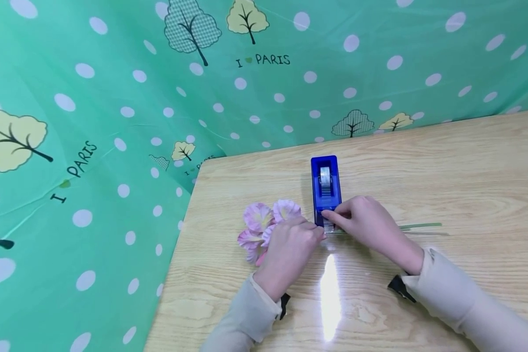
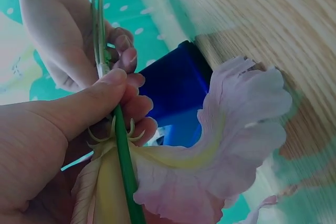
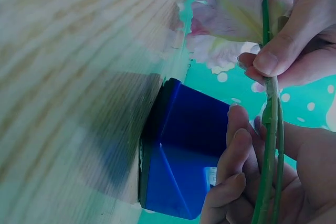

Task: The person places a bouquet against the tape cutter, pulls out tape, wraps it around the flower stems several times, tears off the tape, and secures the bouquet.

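Observation:
My left hand [image 1: 292,249] pinches the green stems [image 2: 122,150] of artificial flowers just below the pale pink-purple blooms [image 1: 258,217]. Clear tape [image 3: 271,86] shows around the stems beside its thumb. The stems run to the right, crossing in front of a blue tape dispenser [image 1: 326,201]. At the dispenser's front end, my right hand [image 1: 369,225] has its thumb and curled fingers at the tape strip [image 1: 328,226]; the pinch itself is partly hidden. In the right wrist view, the stems pass in front of that hand's palm.
The dispenser stands on a light wood table [image 1: 444,190], its tape roll [image 1: 325,176] toward the back. A green dotted cloth [image 1: 264,98] with tree prints hangs behind and to the left of the table. Bright glare marks the table before the hands.

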A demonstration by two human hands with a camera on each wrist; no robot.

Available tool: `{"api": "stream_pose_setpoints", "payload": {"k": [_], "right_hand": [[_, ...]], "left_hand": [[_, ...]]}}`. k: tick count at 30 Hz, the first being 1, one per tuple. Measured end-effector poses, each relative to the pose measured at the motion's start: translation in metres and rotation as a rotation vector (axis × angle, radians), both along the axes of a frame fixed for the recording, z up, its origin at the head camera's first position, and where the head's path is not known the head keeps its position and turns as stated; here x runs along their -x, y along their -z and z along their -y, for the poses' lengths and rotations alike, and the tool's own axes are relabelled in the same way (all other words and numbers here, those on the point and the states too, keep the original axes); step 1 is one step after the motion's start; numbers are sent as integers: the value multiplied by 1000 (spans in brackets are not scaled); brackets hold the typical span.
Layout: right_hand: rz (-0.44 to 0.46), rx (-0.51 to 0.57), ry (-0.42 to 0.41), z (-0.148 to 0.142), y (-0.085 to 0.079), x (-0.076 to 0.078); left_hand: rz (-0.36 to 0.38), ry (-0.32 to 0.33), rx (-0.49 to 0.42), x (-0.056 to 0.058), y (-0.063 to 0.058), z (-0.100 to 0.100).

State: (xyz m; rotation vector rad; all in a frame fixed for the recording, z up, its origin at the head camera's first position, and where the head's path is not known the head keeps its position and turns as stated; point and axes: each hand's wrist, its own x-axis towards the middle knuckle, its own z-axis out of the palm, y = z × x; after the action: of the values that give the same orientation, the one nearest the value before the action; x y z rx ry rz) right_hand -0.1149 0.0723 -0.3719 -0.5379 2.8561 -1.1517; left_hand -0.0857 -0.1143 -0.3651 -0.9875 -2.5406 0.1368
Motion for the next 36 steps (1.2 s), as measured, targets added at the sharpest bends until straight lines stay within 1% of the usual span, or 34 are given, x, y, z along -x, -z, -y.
{"api": "stream_pose_setpoints", "payload": {"k": [7,13,22,30,33,36], "right_hand": [[15,17,-16,0,-2,1],[37,20,-18,0,-2,2],[15,23,-4,1,5,3],[-23,40,7,3,9,2],[-5,29,-17,2,11,2],[20,23,-60,0,20,1]], "left_hand": [[34,0,35,-1,-3,0],[42,1,46,0,-2,-1],[45,-17,63,1,2,-2],[52,-28,51,1,6,-3],[64,-27,63,1,7,-3],[70,-27,99,-1,13,-5]]}}
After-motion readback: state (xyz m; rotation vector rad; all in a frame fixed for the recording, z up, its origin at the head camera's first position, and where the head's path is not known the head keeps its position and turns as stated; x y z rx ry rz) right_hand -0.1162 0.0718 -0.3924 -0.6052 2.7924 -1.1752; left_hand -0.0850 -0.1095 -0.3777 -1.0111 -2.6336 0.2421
